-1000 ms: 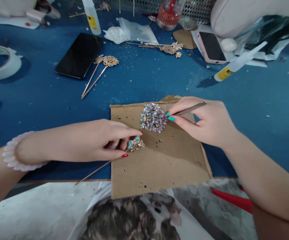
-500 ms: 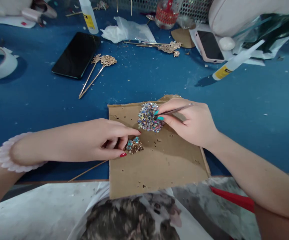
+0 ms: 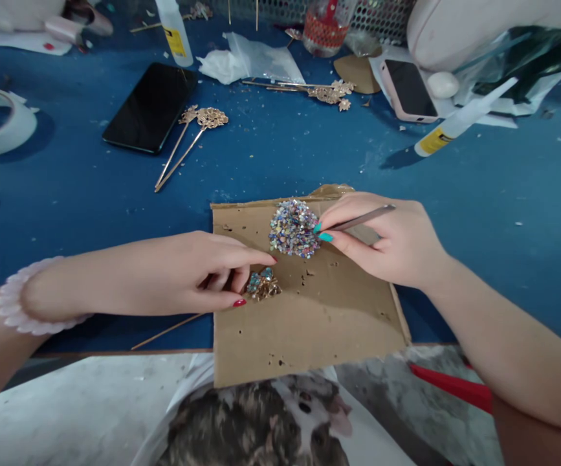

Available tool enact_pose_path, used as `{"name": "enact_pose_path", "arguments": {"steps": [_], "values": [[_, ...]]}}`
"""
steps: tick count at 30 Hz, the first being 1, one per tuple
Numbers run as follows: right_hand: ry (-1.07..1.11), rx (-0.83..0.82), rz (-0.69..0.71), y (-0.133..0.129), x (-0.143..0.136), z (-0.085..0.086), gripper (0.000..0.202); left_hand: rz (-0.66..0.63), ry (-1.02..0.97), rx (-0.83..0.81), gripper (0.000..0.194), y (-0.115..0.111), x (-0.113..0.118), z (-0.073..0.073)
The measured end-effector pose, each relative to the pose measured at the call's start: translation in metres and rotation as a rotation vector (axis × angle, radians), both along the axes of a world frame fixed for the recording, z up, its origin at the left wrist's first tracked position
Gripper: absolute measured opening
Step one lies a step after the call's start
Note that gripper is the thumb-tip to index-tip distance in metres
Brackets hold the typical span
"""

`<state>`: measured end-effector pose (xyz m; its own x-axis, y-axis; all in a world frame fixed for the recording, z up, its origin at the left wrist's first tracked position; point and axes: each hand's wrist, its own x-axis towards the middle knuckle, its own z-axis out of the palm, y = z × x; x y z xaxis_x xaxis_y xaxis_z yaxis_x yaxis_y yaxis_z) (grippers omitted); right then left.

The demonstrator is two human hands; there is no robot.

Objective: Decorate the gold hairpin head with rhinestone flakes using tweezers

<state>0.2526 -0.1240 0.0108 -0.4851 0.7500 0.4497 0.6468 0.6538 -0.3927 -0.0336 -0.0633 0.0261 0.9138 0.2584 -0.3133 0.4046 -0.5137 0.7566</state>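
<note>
My left hand is closed round a gold hairpin; its flower-shaped head, set with blue-green stones, shows at my fingertips, and its thin stick comes out below my wrist. That index finger reaches just past the ornament over the cardboard. Pinched between thumb and fingers of my right hand is a pair of tweezers, tips at the right edge of a pile of small multicoloured rhinestones. Whether the tips grip a stone is too small to tell.
Two gold hairpins lie beside a black phone. More hairpins lie farther back. One glue bottle leans at the right, another stands at the back. A tape roll sits at the left.
My right hand has drawn the tweezers slightly right, from the middle of the rhinestone pile to its edge. My left hand and the hairpin stay nearly still.
</note>
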Motion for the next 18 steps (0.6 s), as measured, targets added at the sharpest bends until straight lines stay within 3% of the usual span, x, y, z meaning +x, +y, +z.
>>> {"name": "enact_pose_path", "arguments": {"steps": [10, 18], "values": [[0.070, 0.051, -0.018, 0.0005, -0.0091, -0.0087, 0.011, 0.026, 0.044, -0.052, 0.029, -0.0004, 0.0025, 0.0036], [0.042, 0.049, -0.017, 0.0001, -0.0073, -0.0071, 0.011, 0.022, 0.043, -0.057, 0.027, -0.0004, 0.0024, 0.0016]]}}
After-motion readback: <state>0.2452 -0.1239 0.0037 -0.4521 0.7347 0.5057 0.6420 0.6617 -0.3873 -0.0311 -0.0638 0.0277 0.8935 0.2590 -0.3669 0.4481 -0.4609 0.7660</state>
